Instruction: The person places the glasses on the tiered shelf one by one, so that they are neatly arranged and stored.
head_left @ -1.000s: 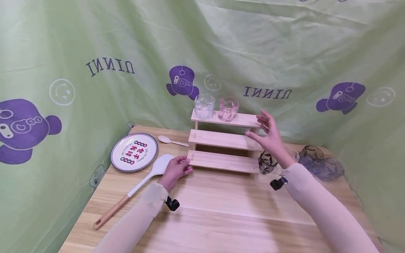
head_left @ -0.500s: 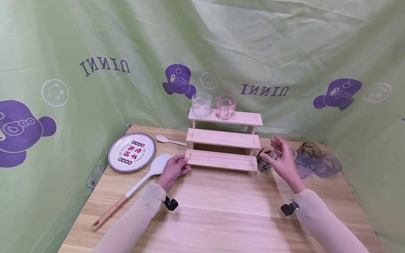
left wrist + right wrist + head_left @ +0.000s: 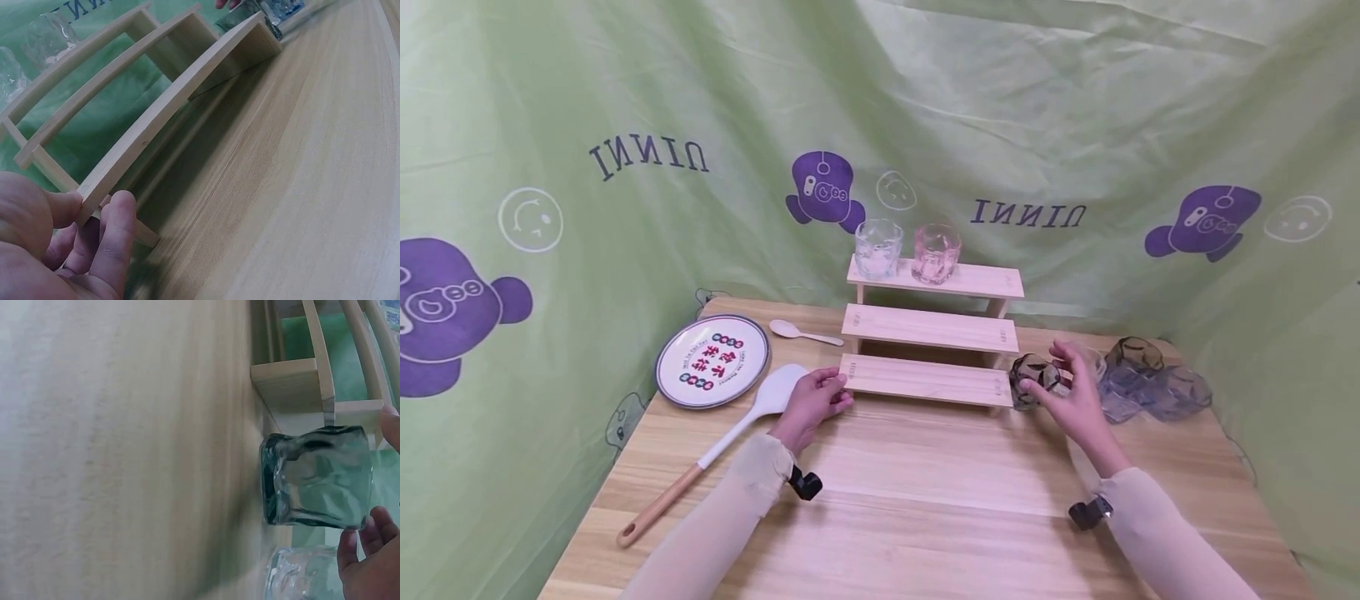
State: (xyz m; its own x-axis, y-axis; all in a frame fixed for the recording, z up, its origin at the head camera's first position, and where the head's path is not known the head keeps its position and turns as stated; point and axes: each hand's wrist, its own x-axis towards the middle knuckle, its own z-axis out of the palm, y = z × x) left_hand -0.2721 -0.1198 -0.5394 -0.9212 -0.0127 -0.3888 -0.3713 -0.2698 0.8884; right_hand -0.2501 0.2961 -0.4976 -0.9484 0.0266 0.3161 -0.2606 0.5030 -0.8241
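A three-tier wooden display rack [image 3: 928,379] stands on the table. My left hand [image 3: 811,404] pinches the left end of its lowest shelf, thumb above and fingers beneath in the left wrist view. My right hand [image 3: 1078,404] is at a dark tinted glass [image 3: 319,478] standing upright beside the rack's right end. Its fingertips [image 3: 348,544] are right at the glass's rim on one side. Across the rim, the thumb [image 3: 390,425] stands slightly apart from it. On the top shelf are a clear glass [image 3: 877,250] and a pink glass [image 3: 936,254].
Farther right are a brown-tinted glass [image 3: 1135,357], bluish glasses [image 3: 1176,393] and a clear glass [image 3: 300,575], close together. At left lie a white plate [image 3: 712,362], a small white spoon [image 3: 805,333] and a white turner [image 3: 775,396] with a wooden handle. Green curtain [image 3: 737,208] surrounds the table.
My right hand has come down from beside the top shelf to the dark glass, its thumb and fingers now on either side of the rim. The left hand stays at the rack.
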